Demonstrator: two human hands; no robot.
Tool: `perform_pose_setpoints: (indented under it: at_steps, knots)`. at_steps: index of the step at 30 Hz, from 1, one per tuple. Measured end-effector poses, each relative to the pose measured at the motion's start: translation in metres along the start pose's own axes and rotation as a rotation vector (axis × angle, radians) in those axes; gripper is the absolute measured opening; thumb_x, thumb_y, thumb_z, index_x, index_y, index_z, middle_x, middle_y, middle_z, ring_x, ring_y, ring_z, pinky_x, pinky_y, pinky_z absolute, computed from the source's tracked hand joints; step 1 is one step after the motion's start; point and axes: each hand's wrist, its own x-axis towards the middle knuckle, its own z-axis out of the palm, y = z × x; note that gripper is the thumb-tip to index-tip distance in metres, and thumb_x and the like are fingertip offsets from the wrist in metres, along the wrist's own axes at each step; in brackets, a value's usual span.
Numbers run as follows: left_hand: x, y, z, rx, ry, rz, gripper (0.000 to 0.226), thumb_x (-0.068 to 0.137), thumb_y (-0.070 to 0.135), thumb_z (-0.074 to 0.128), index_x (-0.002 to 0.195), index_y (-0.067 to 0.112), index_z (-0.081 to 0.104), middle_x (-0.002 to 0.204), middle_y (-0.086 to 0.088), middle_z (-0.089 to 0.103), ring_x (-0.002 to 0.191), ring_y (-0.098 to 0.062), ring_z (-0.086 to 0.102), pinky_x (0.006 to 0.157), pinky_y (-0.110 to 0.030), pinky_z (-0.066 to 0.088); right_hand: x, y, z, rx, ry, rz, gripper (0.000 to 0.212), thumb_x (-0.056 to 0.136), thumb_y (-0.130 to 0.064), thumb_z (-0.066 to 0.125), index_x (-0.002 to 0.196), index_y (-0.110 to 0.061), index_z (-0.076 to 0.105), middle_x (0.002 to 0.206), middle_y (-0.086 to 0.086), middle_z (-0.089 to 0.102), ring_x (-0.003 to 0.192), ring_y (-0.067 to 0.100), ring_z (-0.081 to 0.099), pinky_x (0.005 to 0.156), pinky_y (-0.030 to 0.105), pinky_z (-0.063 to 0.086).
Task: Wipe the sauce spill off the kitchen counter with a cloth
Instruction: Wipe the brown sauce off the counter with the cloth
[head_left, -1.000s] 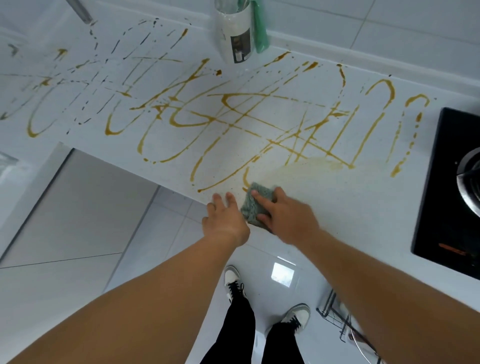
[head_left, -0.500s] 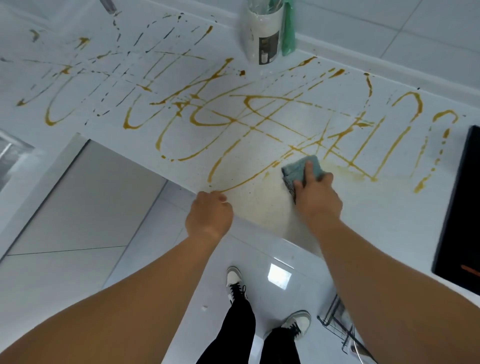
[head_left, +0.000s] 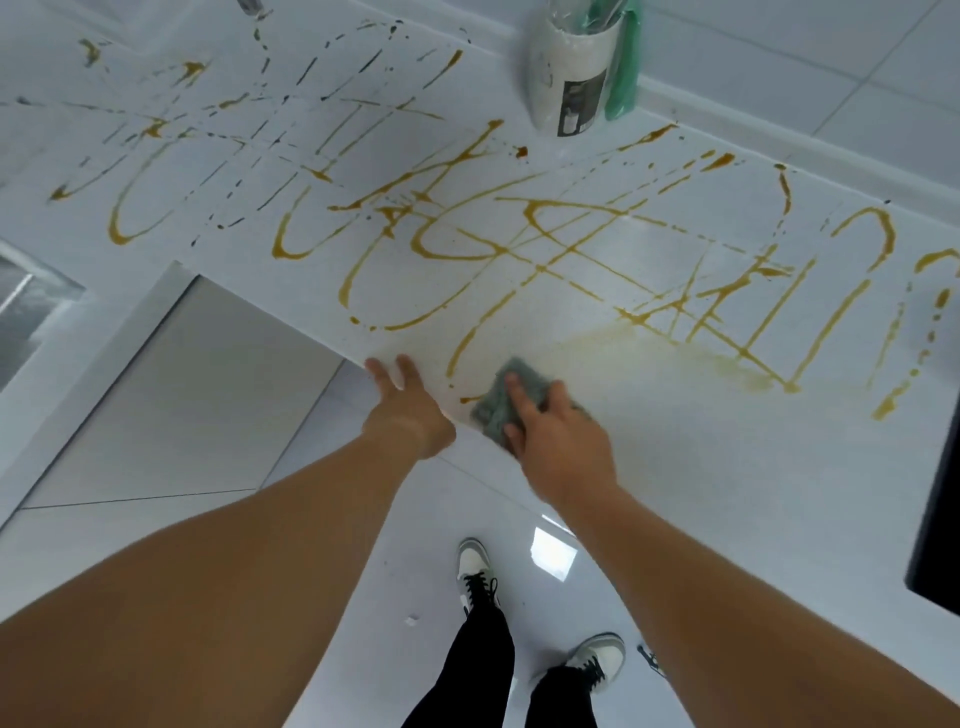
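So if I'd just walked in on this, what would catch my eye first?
The brownish-yellow sauce scribbled in loops and lines across nearly the whole white counter. Next, near the front edge, the right hand pressing a grey-green cloth onto the sauce, with a pale smeared patch to its right, while the left hand rests open on the edge. At the back, by the wall, stands a white container.
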Motion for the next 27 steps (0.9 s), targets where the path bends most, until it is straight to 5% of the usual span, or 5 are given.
perform_pose_setpoints:
  at_steps: [7,12,17,22,27]
  knots:
    - [-0.008,-0.012,-0.016,0.145,-0.04,0.054,0.107,0.097,0.013,0.056,0.156,0.031,-0.03,0.159,-0.007,-0.044,0.139,-0.037,0.047,0.096,-0.041,0.052,0.055,0.01,-0.015,0.091,0.07,0.346,0.064,0.104,-0.06,0.036,0.162,-0.045,0.015,0.13,0.01,0.038,0.093,0.036,0.062,0.075,0.041,0.048]
    - [-0.007,-0.018,-0.025,0.216,-0.046,0.084,0.103,0.097,0.012,0.054,0.158,0.034,-0.027,0.163,-0.005,-0.039,0.138,-0.038,0.048,0.098,-0.043,0.052,0.052,-0.034,-0.005,-0.093,-0.041,-0.273,0.06,0.104,-0.065,0.034,0.159,-0.05,0.017,0.139,0.008,0.042,0.098,0.034,0.064,0.079,0.044,0.055]
    - [-0.006,-0.02,-0.037,0.27,-0.094,0.083,0.1,0.097,0.007,0.047,0.158,0.034,-0.027,0.164,-0.006,-0.037,0.142,-0.039,0.043,0.101,-0.044,0.051,0.098,-0.02,-0.02,0.042,0.082,0.269,0.06,0.105,-0.062,0.032,0.161,-0.045,0.019,0.134,0.01,0.036,0.099,0.037,0.065,0.076,0.043,0.05]
    - [-0.007,-0.019,-0.034,0.325,-0.04,0.123,0.101,0.095,0.002,0.048,0.159,0.034,-0.024,0.166,-0.008,-0.032,0.131,-0.036,0.054,0.086,-0.038,0.054,0.075,-0.039,-0.006,-0.127,-0.126,-0.369,0.057,0.102,-0.07,0.032,0.155,-0.056,0.018,0.139,0.003,0.041,0.103,0.033,0.065,0.075,0.042,0.051]
    - [-0.001,-0.017,-0.039,0.335,-0.092,0.09,0.1,0.096,0.002,0.047,0.159,0.032,-0.025,0.165,-0.011,-0.032,0.142,-0.04,0.043,0.096,-0.04,0.05,0.127,-0.005,-0.025,0.01,0.14,0.329,0.06,0.104,-0.064,0.029,0.16,-0.043,0.022,0.132,0.009,0.041,0.091,0.035,0.063,0.07,0.04,0.045]
